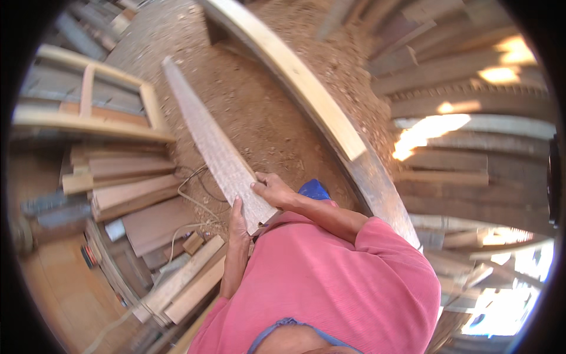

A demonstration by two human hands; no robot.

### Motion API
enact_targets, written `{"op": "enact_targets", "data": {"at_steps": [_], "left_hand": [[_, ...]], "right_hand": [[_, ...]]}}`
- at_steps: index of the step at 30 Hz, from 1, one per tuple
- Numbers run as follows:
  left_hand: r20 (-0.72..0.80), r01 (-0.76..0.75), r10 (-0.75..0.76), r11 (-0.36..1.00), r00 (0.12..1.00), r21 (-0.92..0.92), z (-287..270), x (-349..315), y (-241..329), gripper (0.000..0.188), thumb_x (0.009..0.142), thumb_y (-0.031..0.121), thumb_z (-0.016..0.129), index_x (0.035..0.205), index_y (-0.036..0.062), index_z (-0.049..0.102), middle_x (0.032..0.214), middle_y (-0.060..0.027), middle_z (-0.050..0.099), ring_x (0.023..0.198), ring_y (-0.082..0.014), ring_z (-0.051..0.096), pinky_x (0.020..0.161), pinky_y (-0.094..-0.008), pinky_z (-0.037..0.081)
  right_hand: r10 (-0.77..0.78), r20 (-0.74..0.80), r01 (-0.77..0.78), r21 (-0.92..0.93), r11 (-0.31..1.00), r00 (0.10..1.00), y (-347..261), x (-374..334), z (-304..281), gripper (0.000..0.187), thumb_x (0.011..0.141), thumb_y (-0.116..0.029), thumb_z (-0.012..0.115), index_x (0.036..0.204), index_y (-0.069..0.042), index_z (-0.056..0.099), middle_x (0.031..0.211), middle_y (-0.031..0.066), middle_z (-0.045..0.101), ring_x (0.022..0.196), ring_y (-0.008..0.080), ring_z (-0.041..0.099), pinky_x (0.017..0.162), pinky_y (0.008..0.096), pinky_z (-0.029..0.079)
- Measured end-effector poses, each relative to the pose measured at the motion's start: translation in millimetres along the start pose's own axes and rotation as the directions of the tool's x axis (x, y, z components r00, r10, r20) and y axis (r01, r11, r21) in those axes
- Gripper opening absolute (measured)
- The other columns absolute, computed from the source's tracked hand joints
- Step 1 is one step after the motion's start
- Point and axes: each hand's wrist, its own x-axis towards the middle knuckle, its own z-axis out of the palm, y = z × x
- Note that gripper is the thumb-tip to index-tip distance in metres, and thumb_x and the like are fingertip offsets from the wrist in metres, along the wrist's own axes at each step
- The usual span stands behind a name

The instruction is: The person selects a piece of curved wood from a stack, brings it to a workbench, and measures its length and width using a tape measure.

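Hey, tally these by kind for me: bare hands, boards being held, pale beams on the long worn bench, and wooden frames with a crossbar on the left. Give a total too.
Bare hands: 2, left hand and right hand
Held board: 1
Pale beam on the long worn bench: 1
Wooden frame: 1
Total: 5

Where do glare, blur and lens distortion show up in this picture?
Head view: white glare patches wash out detail at right; head view: the stacked brown wooden boards there smear into streaks, while the long, flat, greyish-pink wooden plank in the left hand and right hand looks clearer; head view: the pale-yellow wooden beam bows, likely from fisheye distortion.
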Motion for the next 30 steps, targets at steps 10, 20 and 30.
{"op": "enact_targets", "data": {"at_steps": [10,20,30], "left_hand": [[0.041,0.213,-0.216,0.975,0.976,0.064,67,41,-63,0.054,0.103,0.043,0.040,0.136,0.0011,0.044,0.126,-0.0178,0.059,0.113,-0.0330,0.061,0.097,-0.0481,0.050],[-0.130,0.051,-0.034,0.990,0.991,0.131,94,68,-118,0.051,0.104,0.037,0.044,0.137,-0.0027,0.044,0.125,-0.0163,0.061,0.109,-0.0296,0.064,0.095,-0.0429,0.053],[-0.294,0.009,0.078,0.959,0.953,0.284,28,25,-147,0.049,0.102,0.035,0.050,0.131,-0.0045,0.054,0.118,-0.0124,0.065,0.105,-0.0210,0.063,0.090,-0.0342,0.050]], "right_hand": [[0.062,-0.458,-0.205,-0.270,0.941,0.887,68,-120,-177,0.040,0.090,-0.033,0.053,0.110,-0.002,0.068,0.111,0.0237,0.067,0.107,0.0401,0.063,0.094,0.0459,0.048],[0.284,-0.380,-0.448,-0.467,0.763,0.880,123,-172,-273,0.037,0.090,-0.032,0.052,0.098,0.000,0.068,0.099,0.0263,0.067,0.098,0.0422,0.064,0.086,0.0476,0.049],[-0.039,0.067,0.072,-0.606,0.792,0.997,98,-42,-203,0.050,0.094,-0.037,0.054,0.123,0.004,0.059,0.112,0.0227,0.067,0.100,0.0381,0.066,0.090,0.0449,0.050]]}}
